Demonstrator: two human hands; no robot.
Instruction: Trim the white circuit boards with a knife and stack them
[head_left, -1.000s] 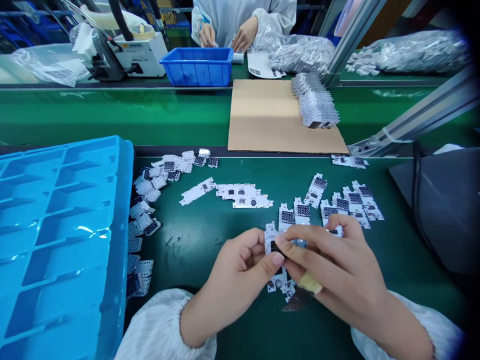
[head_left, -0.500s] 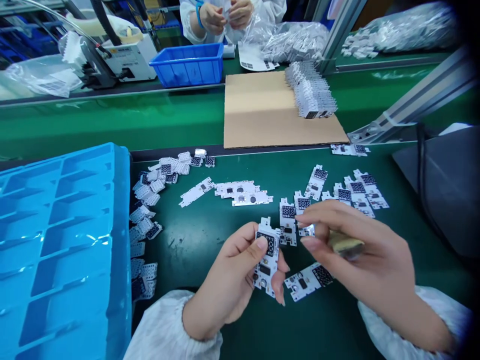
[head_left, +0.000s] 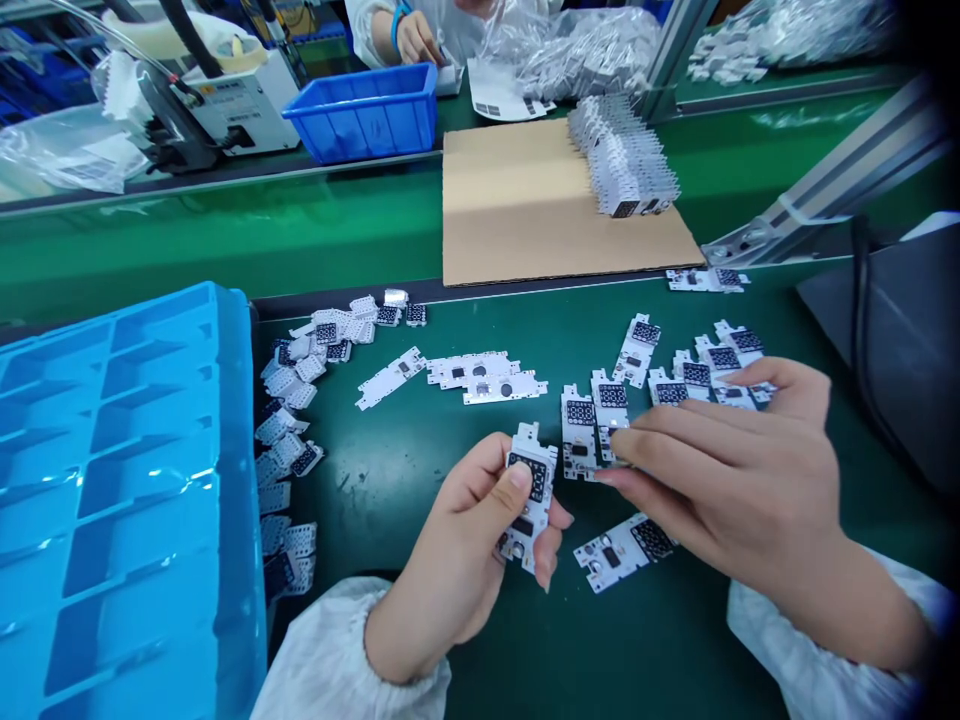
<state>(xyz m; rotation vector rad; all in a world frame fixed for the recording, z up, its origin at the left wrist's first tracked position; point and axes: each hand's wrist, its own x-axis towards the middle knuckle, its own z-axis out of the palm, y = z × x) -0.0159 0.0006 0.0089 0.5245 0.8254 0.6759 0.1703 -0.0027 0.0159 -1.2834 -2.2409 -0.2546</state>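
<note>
My left hand (head_left: 469, 535) is closed on a white circuit board (head_left: 530, 500), thumb pressed on its black display block and fingers behind it. The board stands upright and tilted a little. To its right, my right hand (head_left: 739, 480) is closed with the thumb and fingertips together; whatever it holds is hidden from view. Its fingertips are by a white circuit board (head_left: 612, 405) lying on the bench, though I cannot tell if they touch. Another such board (head_left: 578, 435) lies alongside, and a loose one (head_left: 624, 552) rests just below the right hand.
A blue compartment tray (head_left: 67, 470) fills the left. Small display pieces (head_left: 289, 385) are heaped beside it. Several boards (head_left: 487, 380) lie mid-bench, more at right. Behind, cardboard (head_left: 510, 230) bears a board stack (head_left: 626, 165); a blue bin (head_left: 364, 115) and a co-worker's hand (head_left: 418, 40) are beyond.
My right hand has turned over and its fingers have closed, hiding the yellowish thing seen in it before. The left hand keeps its board. The co-worker's hands have moved apart.
</note>
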